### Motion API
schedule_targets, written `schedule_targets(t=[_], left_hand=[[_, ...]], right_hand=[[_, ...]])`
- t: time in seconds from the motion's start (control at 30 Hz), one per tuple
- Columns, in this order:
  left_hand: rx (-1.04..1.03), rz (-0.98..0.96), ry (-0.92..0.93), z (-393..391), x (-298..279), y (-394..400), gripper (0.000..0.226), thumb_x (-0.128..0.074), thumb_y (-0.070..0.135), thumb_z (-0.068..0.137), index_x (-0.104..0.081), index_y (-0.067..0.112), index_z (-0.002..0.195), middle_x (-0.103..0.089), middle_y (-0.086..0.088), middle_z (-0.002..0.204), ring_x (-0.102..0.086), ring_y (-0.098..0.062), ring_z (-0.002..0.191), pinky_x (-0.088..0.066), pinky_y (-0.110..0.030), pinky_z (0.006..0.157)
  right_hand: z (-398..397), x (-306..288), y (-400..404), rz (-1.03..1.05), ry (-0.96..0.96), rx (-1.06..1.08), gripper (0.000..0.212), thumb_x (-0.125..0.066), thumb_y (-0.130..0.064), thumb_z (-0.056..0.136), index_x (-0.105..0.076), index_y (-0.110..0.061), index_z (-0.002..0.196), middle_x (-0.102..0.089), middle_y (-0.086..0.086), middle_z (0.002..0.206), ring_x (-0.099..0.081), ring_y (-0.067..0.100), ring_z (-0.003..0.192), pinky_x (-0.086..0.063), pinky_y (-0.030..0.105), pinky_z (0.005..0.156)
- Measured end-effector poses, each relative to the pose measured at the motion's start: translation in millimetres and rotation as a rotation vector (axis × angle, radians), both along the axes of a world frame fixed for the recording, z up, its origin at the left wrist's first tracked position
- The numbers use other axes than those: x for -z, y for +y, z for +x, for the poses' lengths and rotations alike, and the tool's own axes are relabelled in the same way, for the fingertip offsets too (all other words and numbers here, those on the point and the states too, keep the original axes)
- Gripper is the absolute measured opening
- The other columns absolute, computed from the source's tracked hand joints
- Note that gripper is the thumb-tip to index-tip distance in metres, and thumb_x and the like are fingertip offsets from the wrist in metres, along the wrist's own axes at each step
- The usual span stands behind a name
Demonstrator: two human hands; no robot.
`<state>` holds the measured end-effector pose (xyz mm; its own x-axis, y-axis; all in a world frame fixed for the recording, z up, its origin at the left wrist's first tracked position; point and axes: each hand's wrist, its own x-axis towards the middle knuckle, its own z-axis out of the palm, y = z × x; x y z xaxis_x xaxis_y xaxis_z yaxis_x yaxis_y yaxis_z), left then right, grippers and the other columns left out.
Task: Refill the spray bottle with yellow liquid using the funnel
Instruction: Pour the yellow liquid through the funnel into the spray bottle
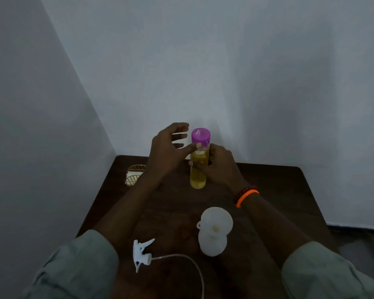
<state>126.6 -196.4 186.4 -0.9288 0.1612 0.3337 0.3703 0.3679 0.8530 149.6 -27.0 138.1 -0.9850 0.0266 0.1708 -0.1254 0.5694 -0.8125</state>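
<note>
A clear bottle of yellow liquid [198,175] with a purple cap [200,137] is held upright above the back of the table. My right hand [219,166] grips its body. My left hand [167,151] is beside the cap, thumb touching the cap's lower edge, the other fingers spread apart. Nearer to me a white funnel [216,221] sits in the neck of the white spray bottle [212,244]. The white trigger sprayer head [141,253] lies on the table at the left, its thin tube [188,258] curving to the right.
The dark wooden table [268,190] stands in a corner of pale walls. A gold wire basket [134,174] with something white in it sits at the table's back left. An orange bracelet [246,197] is on my right wrist.
</note>
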Motion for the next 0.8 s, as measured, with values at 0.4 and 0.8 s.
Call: schedule_targets(t=[0.4,0.8], left_hand=[[0.127,-0.035,0.012,22,-5,11,0.063,-0.084,0.039,0.075,-0.065,0.013,0.129,-0.068,-0.001,0.128,-0.064,-0.011,0.117,-0.057,-0.032,0.095],[0.15,-0.043,0.004,23,-9,22,0.07,-0.086,0.042,0.067,-0.063,0.016,0.127,-0.067,0.003,0.125,-0.063,-0.015,0.114,-0.058,-0.032,0.093]], right_hand=[[31,-12,12,0.033,-0.002,-0.013,0.067,-0.072,-0.061,0.065,-0.067,-0.016,0.113,-0.075,-0.003,0.099,-0.072,0.012,0.089,-0.061,0.039,0.083],[39,-8,3,0.046,-0.008,-0.058,0.056,-0.079,-0.054,0.068,-0.065,-0.016,0.106,-0.074,-0.003,0.095,-0.072,0.012,0.087,-0.061,0.038,0.081]])
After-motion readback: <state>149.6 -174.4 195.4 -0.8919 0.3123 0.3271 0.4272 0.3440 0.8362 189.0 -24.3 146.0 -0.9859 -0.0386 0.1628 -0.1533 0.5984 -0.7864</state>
